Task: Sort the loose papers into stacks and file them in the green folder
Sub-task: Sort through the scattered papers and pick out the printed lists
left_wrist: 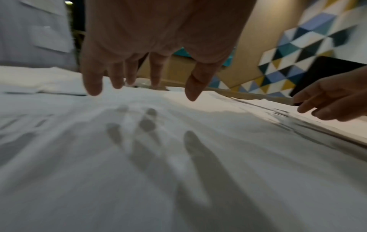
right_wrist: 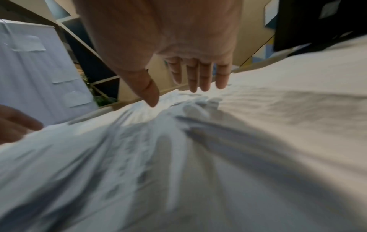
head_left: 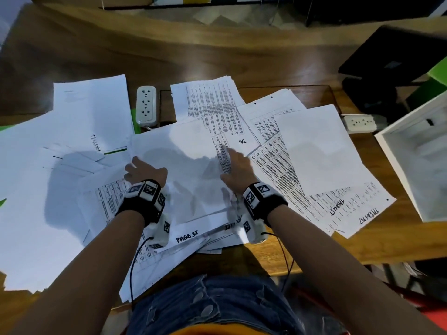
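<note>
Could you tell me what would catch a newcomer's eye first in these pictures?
First, the sprawl of loose papers covering most of the wooden desk, many printed with dense tables. At its centre both hands hover open above a blank sheet: the left hand spread near its left edge, the right hand by a printed column. Beyond the papers, a white power strip lies on the desk.

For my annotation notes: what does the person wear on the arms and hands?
Bare forearms, no sleeves or gloves. Each wrist carries a black strap with white blocks printed with black square markers: left hand, right hand. A thin black cable hangs from each.
</note>
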The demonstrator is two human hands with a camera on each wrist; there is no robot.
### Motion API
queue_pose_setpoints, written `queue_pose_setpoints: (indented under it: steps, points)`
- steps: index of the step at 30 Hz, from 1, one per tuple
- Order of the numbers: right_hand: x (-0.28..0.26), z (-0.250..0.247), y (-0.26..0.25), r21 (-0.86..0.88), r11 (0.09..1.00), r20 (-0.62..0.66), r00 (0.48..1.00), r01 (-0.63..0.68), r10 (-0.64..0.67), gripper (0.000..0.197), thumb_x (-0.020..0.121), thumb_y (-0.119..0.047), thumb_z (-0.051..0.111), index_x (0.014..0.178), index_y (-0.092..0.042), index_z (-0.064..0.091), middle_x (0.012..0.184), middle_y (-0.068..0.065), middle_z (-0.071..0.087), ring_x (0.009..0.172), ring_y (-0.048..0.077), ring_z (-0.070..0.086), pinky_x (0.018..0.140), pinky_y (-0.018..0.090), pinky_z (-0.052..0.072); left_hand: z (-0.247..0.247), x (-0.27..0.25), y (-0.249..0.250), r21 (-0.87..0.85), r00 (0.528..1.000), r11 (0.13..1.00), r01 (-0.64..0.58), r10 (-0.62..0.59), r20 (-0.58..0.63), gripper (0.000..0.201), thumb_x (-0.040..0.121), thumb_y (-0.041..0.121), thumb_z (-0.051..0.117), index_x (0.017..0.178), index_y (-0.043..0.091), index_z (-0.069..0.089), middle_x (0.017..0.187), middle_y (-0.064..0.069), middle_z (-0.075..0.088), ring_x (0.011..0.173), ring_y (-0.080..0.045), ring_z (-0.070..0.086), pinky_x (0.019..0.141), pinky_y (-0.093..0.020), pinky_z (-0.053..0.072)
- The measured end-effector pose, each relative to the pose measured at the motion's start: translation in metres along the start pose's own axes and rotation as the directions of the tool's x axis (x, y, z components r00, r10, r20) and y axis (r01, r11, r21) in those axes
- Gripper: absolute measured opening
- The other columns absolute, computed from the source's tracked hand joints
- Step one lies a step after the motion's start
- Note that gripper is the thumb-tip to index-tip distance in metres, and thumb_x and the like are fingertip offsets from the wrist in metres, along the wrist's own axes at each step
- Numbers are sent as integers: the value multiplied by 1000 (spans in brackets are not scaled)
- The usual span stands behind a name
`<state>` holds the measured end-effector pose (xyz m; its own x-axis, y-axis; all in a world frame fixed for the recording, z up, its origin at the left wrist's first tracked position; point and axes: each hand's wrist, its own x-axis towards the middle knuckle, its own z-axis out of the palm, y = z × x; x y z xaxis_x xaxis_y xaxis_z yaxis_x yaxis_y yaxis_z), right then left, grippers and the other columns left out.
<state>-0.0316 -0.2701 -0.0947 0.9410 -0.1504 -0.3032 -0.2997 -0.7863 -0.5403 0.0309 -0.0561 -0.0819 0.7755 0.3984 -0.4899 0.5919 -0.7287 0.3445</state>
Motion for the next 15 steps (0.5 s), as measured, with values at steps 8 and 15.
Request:
queue_pose_setpoints:
  steps: [8, 15]
  points:
    - [-12, -74, 93, -315, 786, -198, 847, -531, 493, 78, 80, -43, 64, 139, -9, 27, 141, 16, 34, 131, 35, 34, 104, 51, 36, 44, -44, 60, -2, 793, 828, -561, 538, 285, 41, 84, 22, 56, 123, 9, 56, 128, -12, 56, 118, -30, 54, 97, -27, 41]
    - [-16, -91, 139, -248, 743, -112, 780, -622, 616, 99, 73, -47, 73, 143, -2, 20, 142, 18, 34, 131, 38, 35, 102, 46, 40, 93, -82, 113, -107, 718, 899, -424, 406, 566, 46, 84, 23, 66, 122, 3, 50, 114, -14, 58, 106, -29, 58, 85, -32, 47]
